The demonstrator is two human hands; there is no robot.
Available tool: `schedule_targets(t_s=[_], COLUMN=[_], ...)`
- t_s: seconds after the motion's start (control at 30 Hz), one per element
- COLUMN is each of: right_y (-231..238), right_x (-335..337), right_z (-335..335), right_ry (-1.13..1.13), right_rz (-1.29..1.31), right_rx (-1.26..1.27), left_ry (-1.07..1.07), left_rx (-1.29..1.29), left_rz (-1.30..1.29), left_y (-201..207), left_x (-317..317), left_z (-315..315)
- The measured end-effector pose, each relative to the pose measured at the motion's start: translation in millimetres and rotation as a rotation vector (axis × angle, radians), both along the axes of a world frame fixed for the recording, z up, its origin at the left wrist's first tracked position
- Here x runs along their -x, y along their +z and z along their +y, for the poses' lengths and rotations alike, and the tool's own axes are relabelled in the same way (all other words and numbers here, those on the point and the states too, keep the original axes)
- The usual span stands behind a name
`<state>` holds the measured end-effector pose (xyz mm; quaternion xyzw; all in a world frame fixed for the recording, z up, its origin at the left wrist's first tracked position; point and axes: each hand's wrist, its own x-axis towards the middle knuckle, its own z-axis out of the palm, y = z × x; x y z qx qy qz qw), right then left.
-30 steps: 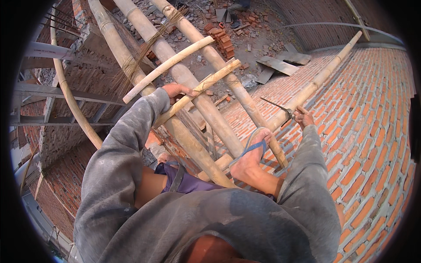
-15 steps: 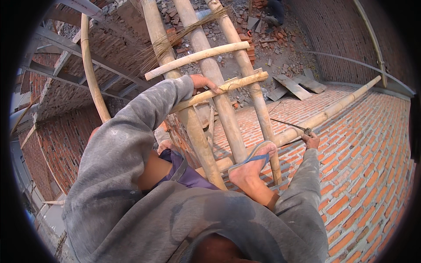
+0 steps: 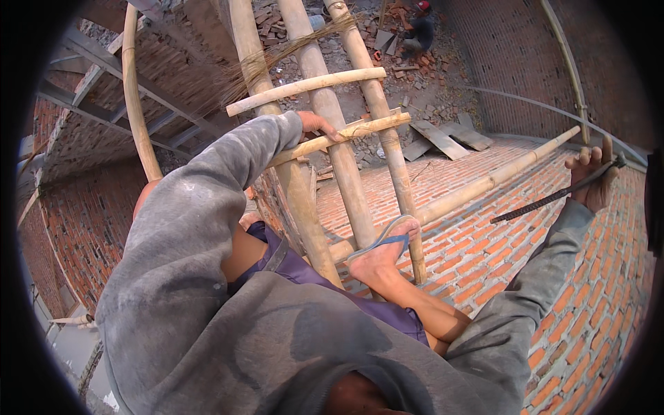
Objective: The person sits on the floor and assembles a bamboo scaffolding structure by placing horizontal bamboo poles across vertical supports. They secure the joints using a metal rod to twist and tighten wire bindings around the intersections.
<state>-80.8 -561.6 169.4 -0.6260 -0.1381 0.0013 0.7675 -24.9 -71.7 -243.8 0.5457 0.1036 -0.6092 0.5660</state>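
My left hand [image 3: 318, 126] is closed over the lower bamboo crosspiece [image 3: 377, 126], its fingers resting against the middle bamboo pole [image 3: 344, 162]. An upper crosspiece [image 3: 304, 90] lies over the same three poles just beyond it. Out to the right, my right hand [image 3: 591, 176] is raised with its fingers pointing up and partly spread. A dark ribbed steel rod [image 3: 529, 207] lies across its palm and is held there, one end pointing left over the brick wall. My foot in a blue-strapped flip-flop [image 3: 387, 252] is braced by the poles' lower ends.
A long horizontal bamboo pole [image 3: 498, 178] runs along the brick wall [image 3: 477, 256]. Thin strips [image 3: 273, 59] are bundled across the poles farther up. Far below, a person [image 3: 420, 33] is among rubble near loose boards [image 3: 443, 140]. Metal beams [image 3: 104, 72] cross the left.
My right hand has swung up and to the right, away from the horizontal pole, carrying the steel rod. The left hand keeps its grip. More of the person below shows.
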Motion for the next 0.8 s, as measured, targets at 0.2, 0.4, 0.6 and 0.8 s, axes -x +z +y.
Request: schedule_targets(t_s=[0.2,0.4,0.6,0.8], right_y=[-99,-74,-122,-164], right_x=[-4,31,73,57], right_z=[206,224,193,191], right_ry=[0.230,0.335,0.529,0.594], right_rz=[0.861,0.907,0.895,0.119], right_rx=[0.282,0.253,1.267,1.947], left_ry=[0.001,-0.016,-0.092,-0.075], left_rx=[-0.079,-0.030,-0.109,-0.069], left_rz=[-0.093,-0.081,-0.209,-0.189], left_y=[11,8,12,11], left_x=[1,3,-3,-3], left_z=[4,3,5,6])
